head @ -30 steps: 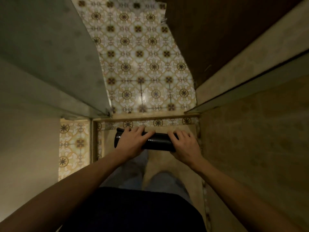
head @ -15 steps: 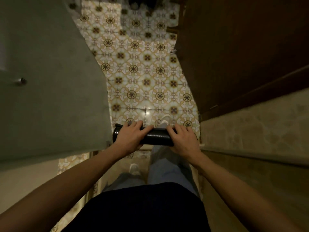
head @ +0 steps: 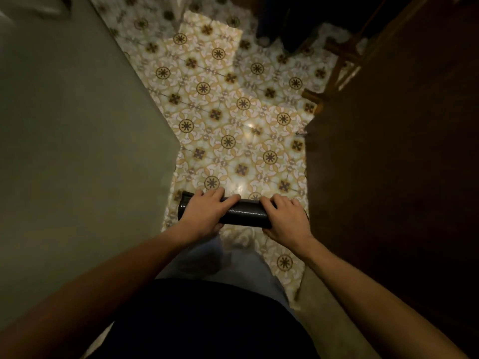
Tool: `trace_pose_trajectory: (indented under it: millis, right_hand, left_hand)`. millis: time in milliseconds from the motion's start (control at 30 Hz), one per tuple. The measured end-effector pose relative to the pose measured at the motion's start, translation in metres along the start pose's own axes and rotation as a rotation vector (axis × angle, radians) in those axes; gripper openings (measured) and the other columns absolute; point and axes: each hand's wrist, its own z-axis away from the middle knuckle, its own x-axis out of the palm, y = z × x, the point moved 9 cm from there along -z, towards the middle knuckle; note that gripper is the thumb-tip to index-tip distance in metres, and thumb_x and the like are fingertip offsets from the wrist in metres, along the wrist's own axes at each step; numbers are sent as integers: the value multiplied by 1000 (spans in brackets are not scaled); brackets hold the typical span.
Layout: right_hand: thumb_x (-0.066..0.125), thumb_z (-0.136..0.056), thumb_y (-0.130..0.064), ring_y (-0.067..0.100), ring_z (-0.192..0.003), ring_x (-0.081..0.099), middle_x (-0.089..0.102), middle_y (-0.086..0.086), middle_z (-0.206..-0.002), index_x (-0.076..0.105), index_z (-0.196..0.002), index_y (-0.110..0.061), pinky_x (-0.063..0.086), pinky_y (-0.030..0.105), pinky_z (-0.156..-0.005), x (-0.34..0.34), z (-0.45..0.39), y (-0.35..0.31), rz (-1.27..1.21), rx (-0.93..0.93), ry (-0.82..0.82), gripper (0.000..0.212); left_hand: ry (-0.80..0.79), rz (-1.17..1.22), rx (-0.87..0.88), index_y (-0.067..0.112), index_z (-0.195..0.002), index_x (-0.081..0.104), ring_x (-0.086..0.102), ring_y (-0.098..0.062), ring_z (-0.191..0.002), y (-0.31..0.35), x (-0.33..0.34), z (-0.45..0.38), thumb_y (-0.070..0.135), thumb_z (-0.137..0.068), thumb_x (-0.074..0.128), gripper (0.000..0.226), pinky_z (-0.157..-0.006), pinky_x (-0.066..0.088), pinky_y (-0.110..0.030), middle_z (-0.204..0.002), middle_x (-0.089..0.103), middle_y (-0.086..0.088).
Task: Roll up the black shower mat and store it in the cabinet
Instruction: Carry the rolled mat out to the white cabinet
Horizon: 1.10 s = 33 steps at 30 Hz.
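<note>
The black shower mat [head: 245, 213] is rolled into a tight tube and held level in front of my body, above the floor. My left hand [head: 204, 213] wraps its left part, with the tube's left end sticking out past my fingers. My right hand [head: 286, 217] grips its right part and hides that end. No cabinet can be made out in the dim view.
A patterned tile floor [head: 228, 120] stretches ahead. A plain greenish wall [head: 77, 151] closes the left side. A dark brown wooden panel [head: 388, 177] fills the right. Dark objects and wooden furniture legs [head: 342, 58] stand at the far end. My legs are below the mat.
I have walked forward out of the shower stall, over its threshold, onto the patterned floor. Both hands keep the same hold on the rolled mat.
</note>
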Motion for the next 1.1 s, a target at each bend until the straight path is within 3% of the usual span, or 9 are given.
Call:
trace_pose_trajectory:
  millis: [333,500,733,933,1100]
  right_hand:
    - [78,-71,-45,29,-98,60,59,5,-109,48,-129,-21,48,43,-81,-78,-197,63,61,-129,-41,70]
    - [75,-74,-47,30,-103,59,58,6,-114,46,-131,-21,49,44,-86,-130,-303,78,88,-233,-72,70]
    - [77,-71,-43,30,-99,60,59,5,-112,48,-131,-21,48,43,-83,-203,-441,80,124,-355,-72,69]
    - [74,-73,-40,31,-105,59,59,5,-117,48,-134,-22,47,44,-89,-244,-581,86,166,-483,-103,68]
    - [77,-73,-46,32,-105,59,57,6,-121,45,-136,-20,50,45,-86,-281,-681,86,242,-605,-154,75]
  left_hand:
    - [63,108,-124,28,-142,43,58,-29,-92,-120,-69,-139,41,-80,68,68,-74,43,-40,-111,55,-8]
    - [34,171,-229,34,-144,27,55,-30,-105,-195,-109,-198,43,-82,68,75,-90,42,-47,-122,48,-8]
    - [21,212,-365,31,-143,31,57,-29,-99,-302,-165,-258,43,-80,69,74,-80,45,-43,-118,50,-8]
    - [18,284,-505,31,-144,30,56,-30,-104,-398,-194,-328,44,-79,71,77,-85,45,-45,-125,49,-10]
    - [44,343,-582,32,-148,24,54,-31,-112,-467,-222,-378,45,-84,67,79,-90,43,-46,-131,46,-11]
